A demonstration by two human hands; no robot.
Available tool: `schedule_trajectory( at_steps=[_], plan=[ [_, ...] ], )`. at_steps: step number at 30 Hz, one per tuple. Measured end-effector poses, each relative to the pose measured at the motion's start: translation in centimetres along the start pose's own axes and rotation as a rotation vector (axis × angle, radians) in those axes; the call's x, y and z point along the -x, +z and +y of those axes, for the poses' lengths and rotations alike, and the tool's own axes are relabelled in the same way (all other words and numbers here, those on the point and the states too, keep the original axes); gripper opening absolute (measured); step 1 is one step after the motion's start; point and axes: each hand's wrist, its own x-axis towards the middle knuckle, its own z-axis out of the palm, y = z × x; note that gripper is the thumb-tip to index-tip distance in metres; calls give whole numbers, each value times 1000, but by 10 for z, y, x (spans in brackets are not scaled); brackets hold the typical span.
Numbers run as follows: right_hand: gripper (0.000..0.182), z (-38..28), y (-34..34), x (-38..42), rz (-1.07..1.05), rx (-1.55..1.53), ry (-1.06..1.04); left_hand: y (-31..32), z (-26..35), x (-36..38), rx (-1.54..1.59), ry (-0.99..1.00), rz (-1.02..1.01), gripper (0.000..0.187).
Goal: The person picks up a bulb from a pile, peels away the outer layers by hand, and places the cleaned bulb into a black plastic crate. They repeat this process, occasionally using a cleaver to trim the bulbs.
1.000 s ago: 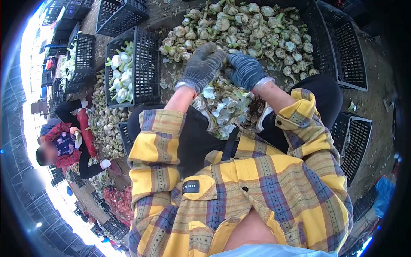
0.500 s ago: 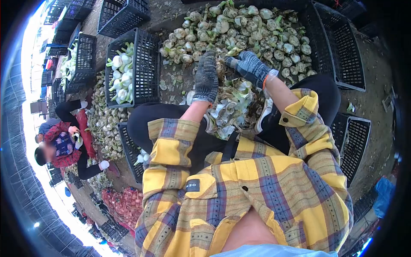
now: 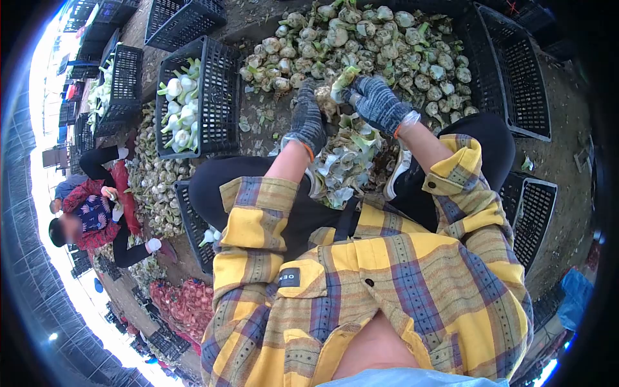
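Note:
My left hand (image 3: 307, 116), in a grey knit glove, is closed around the side of a dirty garlic bulb (image 3: 327, 103). Close beside it, my right hand (image 3: 380, 103), gloved alike, has its fingers bent around a pale green garlic stalk (image 3: 343, 82) that sticks up past the thumb. Whether stalk and bulb are joined is hard to make out. Beneath both hands, between my legs, lies a heap of peeled-off garlic skins (image 3: 348, 161). Just beyond my hands spreads a big pile of unpeeled garlic bulbs (image 3: 380, 48).
On the left stands a black crate (image 3: 219, 97) holding clean white garlic. Another black crate (image 3: 516, 77) is at the right, with one (image 3: 535, 219) by my right knee. A seated person (image 3: 93, 216) handles garlic at far left, near red net sacks (image 3: 184, 306).
Both hands have shifted slightly, and the left wrist has turned. The green stalk now stands more upright at my right hand, and more of the bulb shows.

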Motion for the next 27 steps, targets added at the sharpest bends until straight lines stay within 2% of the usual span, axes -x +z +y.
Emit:
schedule_trajectory(
  at_steps=[2, 3, 5, 6, 7, 9, 10, 11, 13, 14, 17, 18, 19, 21, 22, 23, 24, 25, 27],
  plan=[
    [30, 2, 8, 1, 147, -42, -14, 6, 7, 8, 92, -176, 9, 47],
    [30, 4, 11, -1, 150, -43, -14, 4, 3, 4, 89, -174, 9, 47],
    [28, 10, 13, -8, 98, -330, 278, 2, -6, -2, -106, 238, -105, 50],
    [28, 11, 12, -7, 100, -330, 278, 5, -15, 4, -260, 502, -73, 55],
    [28, 10, 8, -7, 91, -336, 321, 3, -18, 1, -262, 503, -74, 55],
    [29, 5, 0, -7, 69, -348, 407, 0, -21, 1, -883, 1180, 124, 59],
    [29, 1, -3, -4, 161, -274, 258, 7, -21, -1, -735, 1212, 134, 53],
    [29, 2, -3, -4, 162, -275, 258, 7, -19, -2, -736, 1212, 132, 53],
    [28, 5, -3, -4, 171, -263, 196, 3, -10, -1, -33, 391, -190, 48],
    [28, 8, 3, -4, 188, -349, 194, -4, -5, -3, 118, 50, -296, 45],
    [28, -4, -6, -3, 127, -312, 258, 2, -7, 0, 85, 20, -172, 46],
    [28, -4, -7, -3, 129, -311, 259, 6, -8, 2, 51, 118, -123, 44],
    [29, -5, -7, -2, 133, -281, 249, 9, -12, 6, 50, 118, -124, 44],
    [29, -7, -7, -2, 133, -252, 238, 14, -20, 13, -308, 635, 91, 41],
    [27, -8, -8, -2, 122, -294, 259, 11, -18, 13, -148, 513, 9, 40],
    [25, -9, -8, -2, 110, -337, 282, 6, -13, 10, -149, 512, 9, 40],
    [22, -11, -9, 1, 141, -486, 265, 1, -8, 6, 7, 313, -169, 41],
    [22, -7, -7, 0, 139, -485, 263, -3, -4, 4, 165, 115, -343, 41],
    [24, 1, -3, -4, 50, -845, 378, -4, -2, 8, 198, 62, -348, 41]
  ],
)
